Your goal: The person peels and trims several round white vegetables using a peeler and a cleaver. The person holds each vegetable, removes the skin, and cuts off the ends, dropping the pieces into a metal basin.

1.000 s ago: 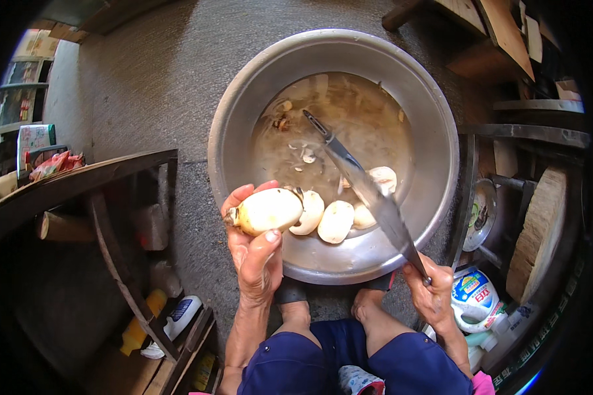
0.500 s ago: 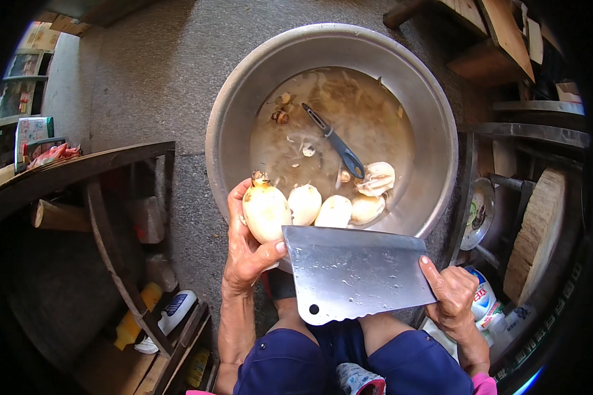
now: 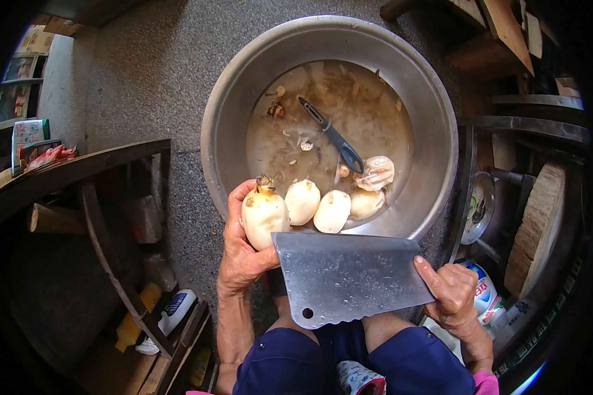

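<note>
My left hand (image 3: pixel 238 253) is wrapped round a pale, peeled lotus root (image 3: pixel 265 218) with a dark, stubby end, held over the basin's near rim. In my right hand (image 3: pixel 453 293) is a broad steel cleaver (image 3: pixel 349 278); the index finger lies along the blade and the handle is hidden in the grip. The blade lies across in front of me, its left corner beside my left thumb, just below the lotus root. Several more pale lotus root pieces (image 3: pixel 333 212) lie to the right, in the basin's near side. Whether they join the held one cannot be seen.
The large metal basin (image 3: pixel 212 112) holds cloudy water with peelings. A dark-handled peeler (image 3: pixel 342 146) lies in it. Wooden stands (image 3: pixel 105 153) are at the left, with bottles (image 3: pixel 176 313) below. A round wooden board (image 3: pixel 537 230) leans at the right, near a detergent bottle (image 3: pixel 484 293).
The cleaver has shifted slightly left and down, its corner nearer my left hand. The lotus root stays in my left hand. The basin sits a little higher in the view.
</note>
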### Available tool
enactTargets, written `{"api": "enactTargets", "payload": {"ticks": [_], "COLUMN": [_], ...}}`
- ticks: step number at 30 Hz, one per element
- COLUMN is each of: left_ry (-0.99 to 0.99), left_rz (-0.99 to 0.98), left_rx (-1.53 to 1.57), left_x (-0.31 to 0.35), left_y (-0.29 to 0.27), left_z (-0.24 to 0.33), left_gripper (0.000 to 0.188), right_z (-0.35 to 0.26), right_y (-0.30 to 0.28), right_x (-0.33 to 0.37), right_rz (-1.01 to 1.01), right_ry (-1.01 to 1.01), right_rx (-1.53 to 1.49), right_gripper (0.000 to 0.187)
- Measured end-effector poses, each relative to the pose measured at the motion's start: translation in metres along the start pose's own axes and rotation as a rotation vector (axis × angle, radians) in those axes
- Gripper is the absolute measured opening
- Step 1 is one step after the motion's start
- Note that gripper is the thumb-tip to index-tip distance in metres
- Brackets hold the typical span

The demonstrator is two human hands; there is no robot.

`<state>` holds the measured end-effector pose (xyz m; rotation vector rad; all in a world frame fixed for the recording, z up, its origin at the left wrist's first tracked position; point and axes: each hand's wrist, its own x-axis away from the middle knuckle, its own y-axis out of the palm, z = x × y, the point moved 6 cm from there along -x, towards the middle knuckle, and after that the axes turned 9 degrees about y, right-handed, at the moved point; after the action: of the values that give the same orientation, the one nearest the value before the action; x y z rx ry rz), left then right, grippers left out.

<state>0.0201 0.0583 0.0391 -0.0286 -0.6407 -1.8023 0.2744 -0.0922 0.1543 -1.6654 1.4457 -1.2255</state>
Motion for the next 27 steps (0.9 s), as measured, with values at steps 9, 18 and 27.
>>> {"api": "enactTargets", "payload": {"ticks": [9, 18, 27], "left_ry": [0.078, -0.078, 0.108], "left_rz": [0.006, 0.060, 0.233], "left_rx": [-0.474, -0.382, -0.342], "left_x": [0.002, 0.004, 0.007], "left_y": [0.005, 0.006, 0.008], "left_z": [0.017, 0.007, -0.001], "left_gripper": [0.088, 0.084, 0.084], "right_z": [-0.004, -0.009, -0.017], "right_y": [0.009, 0.015, 0.017], "right_x": [0.001, 0.004, 0.000], "right_rz": [-0.147, -0.142, -0.084], "right_ry": [0.095, 0.130, 0.131], "right_rx": [-0.079, -0.033, -0.025], "right_gripper": [0.070, 0.070, 0.074]}}
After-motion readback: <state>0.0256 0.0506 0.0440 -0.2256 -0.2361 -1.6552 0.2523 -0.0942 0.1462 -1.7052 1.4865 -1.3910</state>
